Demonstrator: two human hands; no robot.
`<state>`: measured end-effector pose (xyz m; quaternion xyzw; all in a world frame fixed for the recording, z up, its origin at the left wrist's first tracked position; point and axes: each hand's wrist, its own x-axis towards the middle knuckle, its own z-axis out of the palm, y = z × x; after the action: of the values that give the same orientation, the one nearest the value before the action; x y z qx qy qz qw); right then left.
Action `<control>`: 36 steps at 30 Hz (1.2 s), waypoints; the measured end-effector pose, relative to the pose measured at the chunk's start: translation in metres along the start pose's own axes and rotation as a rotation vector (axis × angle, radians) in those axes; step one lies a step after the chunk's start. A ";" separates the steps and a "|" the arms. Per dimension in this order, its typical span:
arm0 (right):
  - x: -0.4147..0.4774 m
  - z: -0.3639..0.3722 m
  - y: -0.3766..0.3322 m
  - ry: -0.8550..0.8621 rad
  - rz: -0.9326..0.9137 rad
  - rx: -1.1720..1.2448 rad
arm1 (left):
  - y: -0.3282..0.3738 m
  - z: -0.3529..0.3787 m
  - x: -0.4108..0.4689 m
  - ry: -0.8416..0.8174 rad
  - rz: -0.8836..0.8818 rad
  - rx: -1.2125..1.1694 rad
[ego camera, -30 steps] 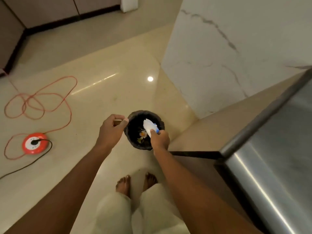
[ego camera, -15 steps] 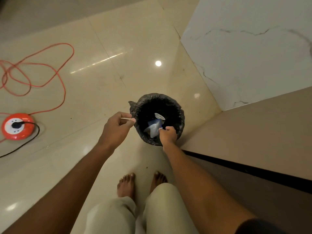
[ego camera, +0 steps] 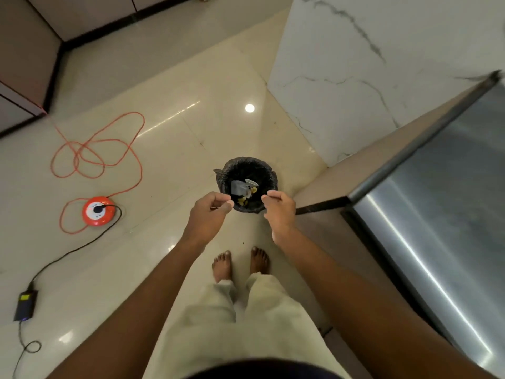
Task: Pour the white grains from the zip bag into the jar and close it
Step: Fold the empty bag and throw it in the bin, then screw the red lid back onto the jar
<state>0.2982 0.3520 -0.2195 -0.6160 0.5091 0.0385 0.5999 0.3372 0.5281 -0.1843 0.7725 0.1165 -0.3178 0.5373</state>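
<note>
Nearest to you are your own legs in pale trousers (ego camera: 246, 318), with your bare feet (ego camera: 240, 265) planted side by side on the glossy cream floor tiles (ego camera: 177, 127). Your two forearms reach forward over them. Your left hand (ego camera: 209, 214) is curled, thumb pressed to the fingertips on something thin that is too small to make out. Your right hand (ego camera: 280, 210) is loosely curled too, with nothing visibly in it; whether it pinches anything you cannot tell. The hands are apart, one on each side of the near rim of the bin.

Just past your knuckles stands a small round bin (ego camera: 247, 184) lined with a black bag. Inside it lies the crumpled clear zip bag (ego camera: 239, 187), among some yellowish scraps and a pale bit of wrapper. No print on the bag can be read.

To your left on the floor sits a round orange extension reel (ego camera: 98, 211) with a black plug in its white face, its orange cable (ego camera: 95, 154) looping away behind it. A black cord runs from the plug back to a dark power adapter (ego camera: 26, 305) with a yellowish label, its writing illegible.

To your right is a steel appliance (ego camera: 442, 222), and beyond it a white veined marble wall (ego camera: 369, 64). Far left are brown cabinets (ego camera: 24, 56)
</note>
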 end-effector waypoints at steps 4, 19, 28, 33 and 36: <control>-0.072 -0.045 -0.053 -0.048 -0.169 0.085 | 0.045 0.009 -0.048 -0.016 0.191 0.070; -0.148 -0.292 -0.040 0.792 -0.805 -0.589 | 0.172 0.197 -0.135 -0.403 1.129 0.606; -0.149 -0.467 0.028 1.018 -0.638 -0.648 | 0.193 0.399 -0.185 -0.588 1.424 0.883; -0.132 -0.574 0.079 1.023 -0.543 -0.781 | 0.191 0.507 -0.217 -0.488 1.561 0.964; -0.120 -0.627 0.102 1.015 -0.521 -0.823 | 0.188 0.558 -0.234 -0.519 1.480 0.984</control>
<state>-0.1810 -0.0420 -0.0380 -0.8368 0.5061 -0.2090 -0.0041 0.0508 -0.0133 -0.0208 0.6959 -0.6787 -0.0703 0.2240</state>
